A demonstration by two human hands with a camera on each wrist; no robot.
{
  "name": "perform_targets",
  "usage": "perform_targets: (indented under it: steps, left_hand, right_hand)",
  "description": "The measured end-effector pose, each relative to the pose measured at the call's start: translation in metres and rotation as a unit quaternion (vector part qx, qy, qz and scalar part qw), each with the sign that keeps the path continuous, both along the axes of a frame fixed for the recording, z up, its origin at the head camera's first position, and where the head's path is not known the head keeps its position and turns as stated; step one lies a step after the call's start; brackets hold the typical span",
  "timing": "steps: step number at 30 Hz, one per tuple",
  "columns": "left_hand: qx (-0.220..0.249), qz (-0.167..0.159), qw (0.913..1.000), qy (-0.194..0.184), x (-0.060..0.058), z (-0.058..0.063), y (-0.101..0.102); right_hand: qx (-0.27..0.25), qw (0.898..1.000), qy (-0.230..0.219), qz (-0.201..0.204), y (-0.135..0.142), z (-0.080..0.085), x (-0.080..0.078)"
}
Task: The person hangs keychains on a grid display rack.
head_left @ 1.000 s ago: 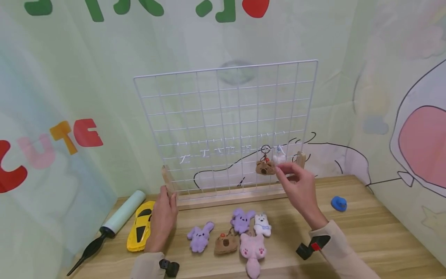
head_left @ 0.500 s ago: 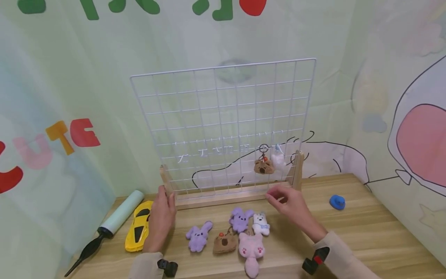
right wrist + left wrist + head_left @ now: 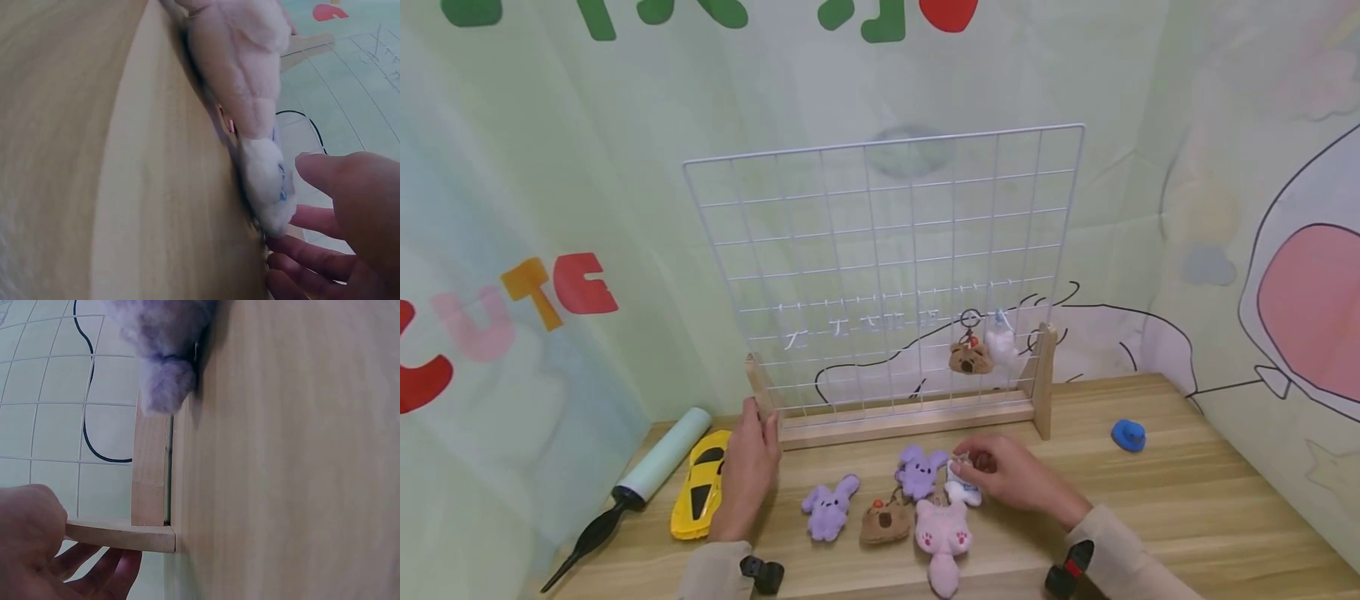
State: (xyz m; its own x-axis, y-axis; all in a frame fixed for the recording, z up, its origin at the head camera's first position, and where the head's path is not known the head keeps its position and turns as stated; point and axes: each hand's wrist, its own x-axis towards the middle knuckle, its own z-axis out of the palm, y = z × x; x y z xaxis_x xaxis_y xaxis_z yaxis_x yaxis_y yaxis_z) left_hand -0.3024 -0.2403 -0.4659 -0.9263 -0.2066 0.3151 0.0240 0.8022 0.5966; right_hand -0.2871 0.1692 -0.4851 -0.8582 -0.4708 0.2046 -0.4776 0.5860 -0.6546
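Right grip (image 3: 1011,477), loosely spread, at a white plush (image 3: 967,493)
The plush, fuzzy and rounded, lies on the wood-grained worktop (image 3: 1210,508), the grip around its far end, contact unclear; beyond, the left grip (image 3: 752,454) clasps a flat wooden upright (image 3: 122,536) joined to a timber base (image 3: 907,424) below a thin-wired white grid (image 3: 913,224)

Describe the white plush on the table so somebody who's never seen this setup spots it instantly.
Find the white wire grid standing on the table; in front of its wooden base lies a group of small plush toys. The white plush is farthest right of them, with the right hand at it. Unlike the nearby purple plush and pink plush, it has white fur with some blue.
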Motion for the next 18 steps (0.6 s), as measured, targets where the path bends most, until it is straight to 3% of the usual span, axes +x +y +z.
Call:
perform_targets:
  steps: [12, 18]
  left_hand:
    - [0.004, -0.003, 1.0, 0.008, 0.0016, 0.0006, 0.0005]
    - [0.0, -0.004, 1.0, 0.009, 0.0015, -0.0003, 0.0003]
  right_hand:
    - [0.017, 0.999, 0.001, -0.04, -0.0031, -0.002, 0.0036]
    - [0.025, 0.996, 0.001, -0.08, -0.0013, -0.0051, 0.0011]
